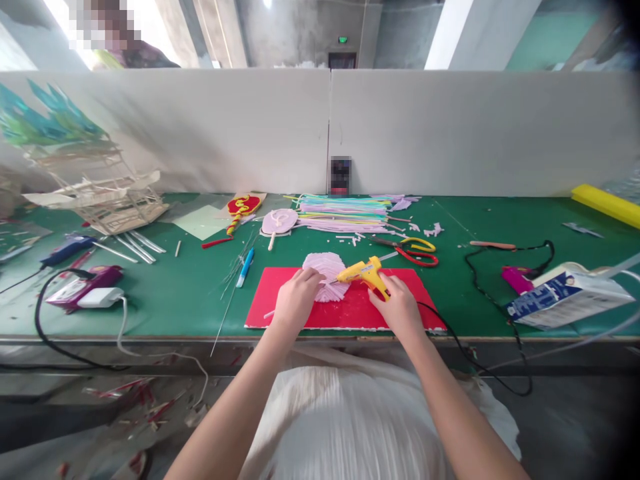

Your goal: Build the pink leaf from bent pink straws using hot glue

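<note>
A pink fan-shaped craft piece (pixel 326 270) lies on a red mat (pixel 350 313) at the near edge of the green table. My left hand (pixel 296 299) presses its fingers together on the lower left part of that piece. My right hand (pixel 399 305) is wrapped round the handle of a yellow glue gun (pixel 364 271), whose nozzle points left and touches the pink piece. The gun's black cord (pixel 480 360) runs off the table edge to the right.
Red-and-yellow scissors (pixel 414 251) and a stack of pastel strips (pixel 345 212) lie behind the mat. A blue pen (pixel 245 267), thin wires, a purple tool (pixel 83 285), a wooden frame model (pixel 100 193), a pink tool (pixel 517 277) and a box (pixel 565 300) surround it. A partition wall stands behind.
</note>
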`<state>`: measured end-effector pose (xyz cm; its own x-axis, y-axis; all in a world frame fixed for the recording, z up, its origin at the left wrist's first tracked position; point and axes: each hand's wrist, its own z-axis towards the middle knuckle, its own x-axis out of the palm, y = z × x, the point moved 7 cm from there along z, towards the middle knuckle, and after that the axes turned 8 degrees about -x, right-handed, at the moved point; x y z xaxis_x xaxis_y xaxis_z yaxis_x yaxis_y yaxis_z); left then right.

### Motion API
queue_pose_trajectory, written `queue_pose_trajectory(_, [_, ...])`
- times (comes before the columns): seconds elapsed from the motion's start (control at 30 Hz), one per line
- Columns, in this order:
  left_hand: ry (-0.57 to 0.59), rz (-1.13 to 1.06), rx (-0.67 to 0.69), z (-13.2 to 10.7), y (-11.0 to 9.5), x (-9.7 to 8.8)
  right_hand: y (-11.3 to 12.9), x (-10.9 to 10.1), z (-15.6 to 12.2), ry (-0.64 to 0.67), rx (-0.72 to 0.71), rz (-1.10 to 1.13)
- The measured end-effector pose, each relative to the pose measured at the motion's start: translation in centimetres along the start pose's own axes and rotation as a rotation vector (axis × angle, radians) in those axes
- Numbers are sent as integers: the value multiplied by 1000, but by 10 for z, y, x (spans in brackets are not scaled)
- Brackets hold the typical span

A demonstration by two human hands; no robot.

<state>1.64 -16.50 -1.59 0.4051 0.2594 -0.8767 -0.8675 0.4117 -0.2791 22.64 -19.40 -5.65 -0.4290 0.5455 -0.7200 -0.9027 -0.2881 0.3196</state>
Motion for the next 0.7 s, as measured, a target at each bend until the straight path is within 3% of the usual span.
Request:
queue_pose_trajectory(0.1, [-10, 24, 61, -2, -6, -6, 0, -1, 0, -10, 10, 4])
queue_pose_trajectory(0.23, [108, 86, 280, -6, -30, 6, 1, -1, 0, -12, 12, 10])
queue_pose_trajectory(0.37, [165, 91, 361, -4, -42, 15, 0, -1, 0, -5, 15, 12])
queue_pose_trajectory(0.47, [171, -72, 288, 4, -34, 15, -1, -1, 0, -2, 8, 26])
queue_pose_trajectory(0.7, [51, -616, -40, 19, 11, 17, 0, -3, 1, 14, -4, 46])
